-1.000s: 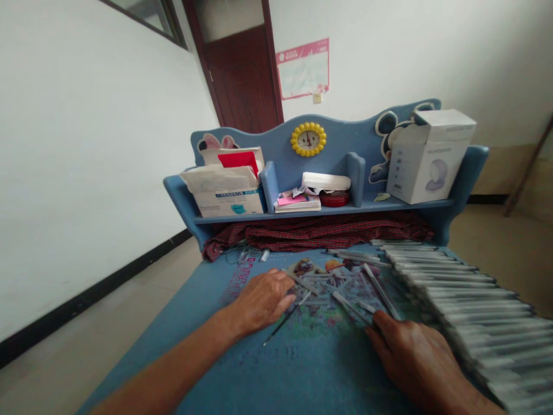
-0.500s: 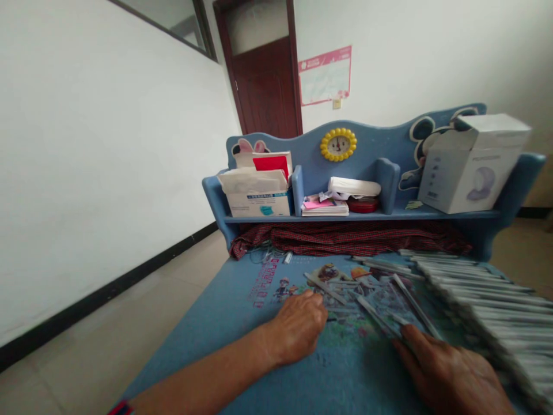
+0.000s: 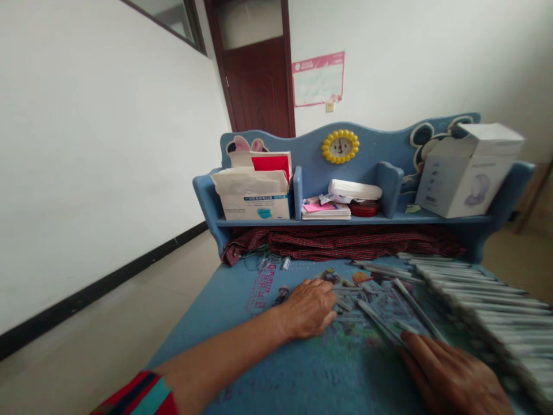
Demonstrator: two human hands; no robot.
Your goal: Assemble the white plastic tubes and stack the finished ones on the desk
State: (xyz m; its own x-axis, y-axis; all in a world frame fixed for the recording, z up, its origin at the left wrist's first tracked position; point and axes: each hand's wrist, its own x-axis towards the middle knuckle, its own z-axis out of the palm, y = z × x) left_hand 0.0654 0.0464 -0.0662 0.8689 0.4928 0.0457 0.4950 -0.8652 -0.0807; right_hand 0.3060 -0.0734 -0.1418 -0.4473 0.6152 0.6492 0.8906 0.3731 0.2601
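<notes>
My left hand lies low over the blue tabletop, thumb apart from the fingers. A short grey stick pokes out from beneath its fingertips, and the stick's other end is hidden. My right hand is closed at the lower right, its fingertips on the near end of a thin grey-white stick that points away to the left. Another long stick lies beside it, running toward the same hand. The right hand's palm side and thumb grip are partly hidden.
A dense row of grey-white sticks covers the table's right side, with several loose ones behind. Red checked cloth lies under the blue shelf, which holds a mask box, papers and a white carton.
My left hand has moved slightly forward and loosened from a fist, now covering part of the short stick. My right hand has hardly moved. The head view has shifted slightly.
</notes>
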